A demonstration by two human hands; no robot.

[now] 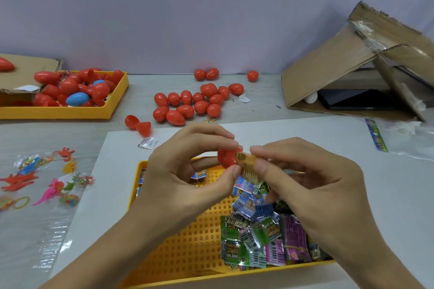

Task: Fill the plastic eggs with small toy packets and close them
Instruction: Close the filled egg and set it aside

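Two yellow trays sit on the worktop (258, 91): a perforated tray (187, 237) at the near edge, on a white sheet (305, 134), holds a heap of toy packets (260, 230) in its right half, and a second tray (70, 110) at the far left is piled with red eggs and one blue egg (77, 98). A collapsed cardboard box (347, 63) leans at the far right corner over a dark flat device (352, 98). Closed red eggs (195, 103) cluster along the far middle, and an opened egg (138, 124) lies in two halves just off the sheet's far left corner. Loose plastic toys (51, 183) in clear wrap are spread along the left edge. Above the near tray, the left hand (185, 171) has its fingers curled round a red egg half (226, 157), while the right hand (312, 183) pinches a gold packet (246, 166) at the half's open mouth, touching it.
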